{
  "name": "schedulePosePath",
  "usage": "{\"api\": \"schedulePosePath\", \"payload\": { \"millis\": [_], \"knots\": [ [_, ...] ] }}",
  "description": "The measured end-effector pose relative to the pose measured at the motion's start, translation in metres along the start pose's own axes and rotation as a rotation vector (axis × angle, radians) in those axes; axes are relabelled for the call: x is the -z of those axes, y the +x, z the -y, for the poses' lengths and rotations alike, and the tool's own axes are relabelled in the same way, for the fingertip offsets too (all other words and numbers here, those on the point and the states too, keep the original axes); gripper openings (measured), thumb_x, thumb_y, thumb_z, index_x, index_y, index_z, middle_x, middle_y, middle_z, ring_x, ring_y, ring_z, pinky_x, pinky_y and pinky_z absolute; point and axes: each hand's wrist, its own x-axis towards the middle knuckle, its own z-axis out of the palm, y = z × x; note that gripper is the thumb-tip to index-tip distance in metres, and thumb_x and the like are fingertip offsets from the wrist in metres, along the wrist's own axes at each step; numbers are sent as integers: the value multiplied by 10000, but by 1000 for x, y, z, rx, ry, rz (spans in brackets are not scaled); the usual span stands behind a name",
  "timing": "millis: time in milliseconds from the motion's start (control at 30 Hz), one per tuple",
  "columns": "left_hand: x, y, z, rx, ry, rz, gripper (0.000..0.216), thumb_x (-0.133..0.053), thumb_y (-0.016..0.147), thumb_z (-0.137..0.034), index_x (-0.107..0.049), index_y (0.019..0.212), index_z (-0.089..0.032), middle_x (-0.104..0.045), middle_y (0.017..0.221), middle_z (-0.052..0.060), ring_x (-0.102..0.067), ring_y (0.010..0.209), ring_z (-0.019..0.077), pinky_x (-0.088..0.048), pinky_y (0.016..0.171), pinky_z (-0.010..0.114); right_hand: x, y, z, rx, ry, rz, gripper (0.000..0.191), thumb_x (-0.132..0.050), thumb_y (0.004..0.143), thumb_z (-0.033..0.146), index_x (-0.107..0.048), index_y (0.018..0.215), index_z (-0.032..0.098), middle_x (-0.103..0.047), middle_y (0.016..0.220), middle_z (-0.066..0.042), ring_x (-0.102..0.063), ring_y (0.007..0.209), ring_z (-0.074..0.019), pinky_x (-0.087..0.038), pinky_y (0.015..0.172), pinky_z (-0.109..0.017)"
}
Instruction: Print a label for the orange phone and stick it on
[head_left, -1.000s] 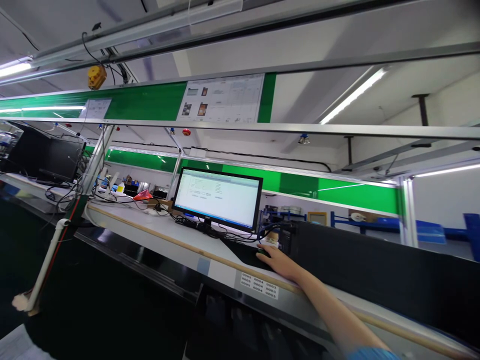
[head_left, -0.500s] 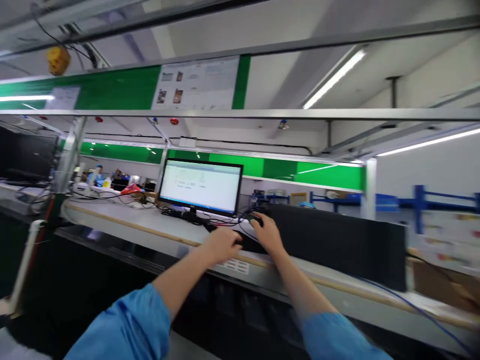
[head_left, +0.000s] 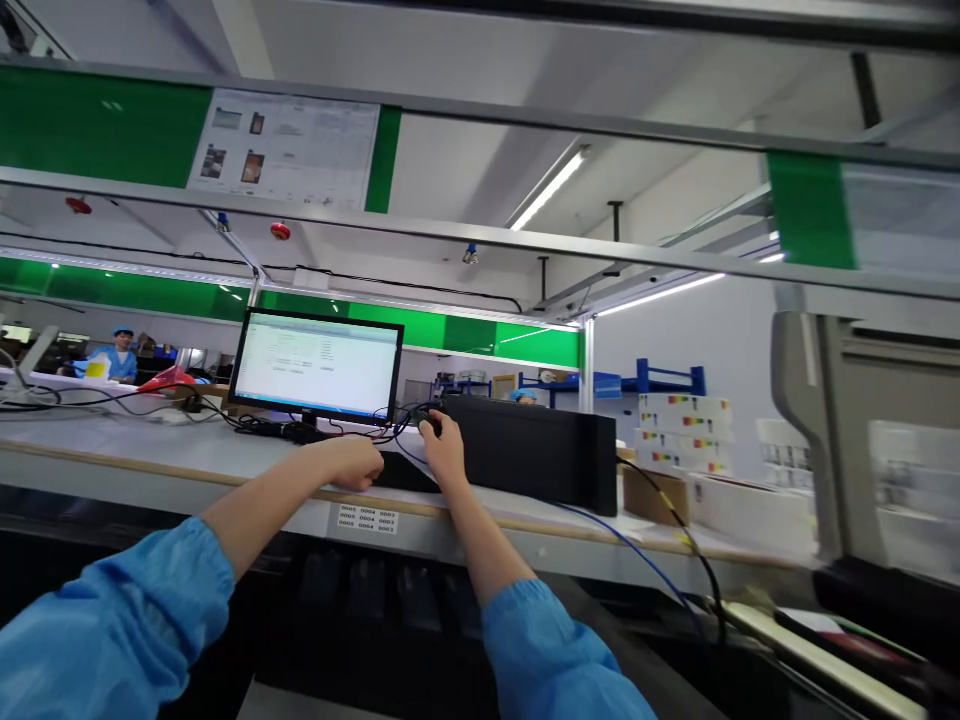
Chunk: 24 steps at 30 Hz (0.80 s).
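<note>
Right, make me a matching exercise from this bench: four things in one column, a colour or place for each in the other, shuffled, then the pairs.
Things:
1. monitor
2. long box
3. cable
4. number label

Colour or place:
A. blue, trailing off the bench edge to the right
B. white, stuck on the bench's front edge below the left hand
C. lit, pale screen, left of both hands
D. black, lying on the bench by the right hand

Pairs: 1-C, 2-D, 3-A, 4-B
</note>
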Motion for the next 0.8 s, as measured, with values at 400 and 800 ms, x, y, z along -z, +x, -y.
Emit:
{"api": "schedulePosePath", "payload": {
  "millis": [400,800],
  "knots": [
    [-27,-53,2,83,-229,-193,238,-468,884,-54,-663,905,-189,-748,984,19,-693,977,171,-478,852,237,-8,-6,21,67,59,147,417,-556,867,329,-646,1235,154,-653,1277,-105,-571,1225,-243,-409,1094,-367],
    [-34,-35,3,79,-350,-177,313,-489,963,-173,-736,1155,-163,-720,1208,77,-664,1151,238,-477,1026,326,-16,-16,41,36,-247,370,377,-578,897,255,-657,1237,113,-653,1254,-139,-579,1203,-232,-409,1062,-308]
  ]
}}
